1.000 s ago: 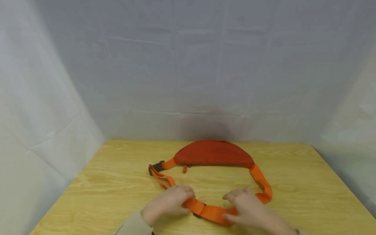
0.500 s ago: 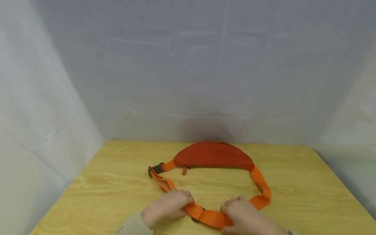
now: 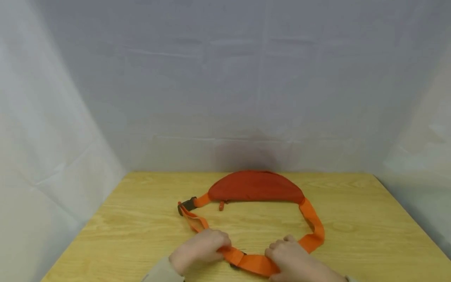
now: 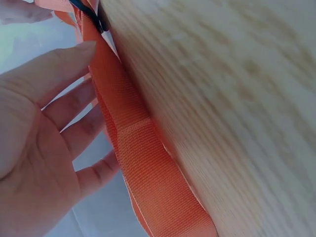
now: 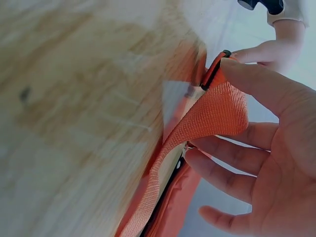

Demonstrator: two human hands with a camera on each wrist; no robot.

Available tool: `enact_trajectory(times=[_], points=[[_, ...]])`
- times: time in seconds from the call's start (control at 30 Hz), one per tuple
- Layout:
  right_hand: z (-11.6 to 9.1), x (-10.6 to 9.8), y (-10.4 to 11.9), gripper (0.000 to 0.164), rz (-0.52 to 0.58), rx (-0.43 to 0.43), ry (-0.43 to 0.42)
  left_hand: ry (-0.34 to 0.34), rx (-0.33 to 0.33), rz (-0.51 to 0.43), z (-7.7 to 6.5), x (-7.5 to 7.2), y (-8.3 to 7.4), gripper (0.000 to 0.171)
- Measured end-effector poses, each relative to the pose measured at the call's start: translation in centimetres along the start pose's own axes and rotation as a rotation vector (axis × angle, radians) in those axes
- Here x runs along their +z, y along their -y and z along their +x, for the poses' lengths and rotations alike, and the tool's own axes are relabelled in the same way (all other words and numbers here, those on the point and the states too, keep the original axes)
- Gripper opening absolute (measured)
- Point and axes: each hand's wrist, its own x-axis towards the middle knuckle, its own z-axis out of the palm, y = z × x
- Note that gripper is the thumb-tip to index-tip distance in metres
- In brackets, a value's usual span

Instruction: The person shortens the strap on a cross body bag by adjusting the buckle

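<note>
A red waist bag (image 3: 255,187) lies at the back of the wooden table, its orange strap (image 3: 258,264) looping toward me. My left hand (image 3: 204,248) pinches the strap's near left part; in the left wrist view its thumb lies on one face of the webbing (image 4: 148,153), with the fingers behind. My right hand (image 3: 294,258) holds the near right part between thumb and fingers, and the webbing (image 5: 217,113) bends there in the right wrist view. Between the hands sits a black strap adjuster (image 3: 235,266). A black buckle (image 3: 188,205) joins the strap at left.
A red zipper pull (image 3: 221,205) hangs from the bag's front edge. White sheeting (image 3: 225,86) stands behind the wooden table (image 3: 359,219) and along both sides. Bare wood shows left and right of the strap loop.
My right hand has closed its fingers on the strap and come slightly nearer. The left hand keeps its hold almost in place. The bag has barely shifted in view.
</note>
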Motion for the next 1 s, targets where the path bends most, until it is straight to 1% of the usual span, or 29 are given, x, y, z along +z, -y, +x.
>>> enact_trajectory(times=[0.1, 0.2, 0.27, 0.4, 0.53, 0.7, 0.8, 0.9, 1.0], points=[[0.0, 0.0, 0.0, 0.027, 0.024, 0.017, -0.009, -0.014, 0.009, 0.001, -0.1, 0.0, 0.1, 0.003], [-0.1, -0.2, -0.1, 0.027, 0.061, 0.042, -0.016, -0.032, 0.014, -0.016, -0.1, -0.1, 0.2, 0.004], [-0.1, -0.3, -0.2, 0.032, 0.074, 0.058, -0.024, -0.046, 0.007, -0.029, -0.1, -0.1, 0.3, 0.006], [-0.1, -0.4, -0.2, 0.041, 0.064, 0.071, -0.065, -0.074, -0.012, -0.072, 0.0, -0.4, 0.5, 0.007], [-0.1, -0.5, -0.4, 0.040, 0.045, 0.056, -0.137, -0.117, -0.018, -0.101, 0.2, -0.8, 0.6, 0.009], [0.0, -0.6, -0.6, 0.031, 0.019, 0.004, -0.278, -0.149, -0.043, -0.150, 0.4, -1.2, 0.6, 0.010], [0.1, -0.8, -0.5, 0.030, 0.008, -0.017, -0.352, -0.173, -0.058, -0.164, 0.6, -1.5, 0.5, 0.011], [0.2, -1.2, -0.4, 0.029, 0.048, -0.004, -0.401, -0.204, -0.069, -0.179, 0.8, -1.8, 0.5, 0.011], [0.5, -1.6, -0.2, 0.027, 0.131, 0.018, -0.436, -0.242, -0.077, -0.196, 1.0, -2.3, 0.4, 0.012]])
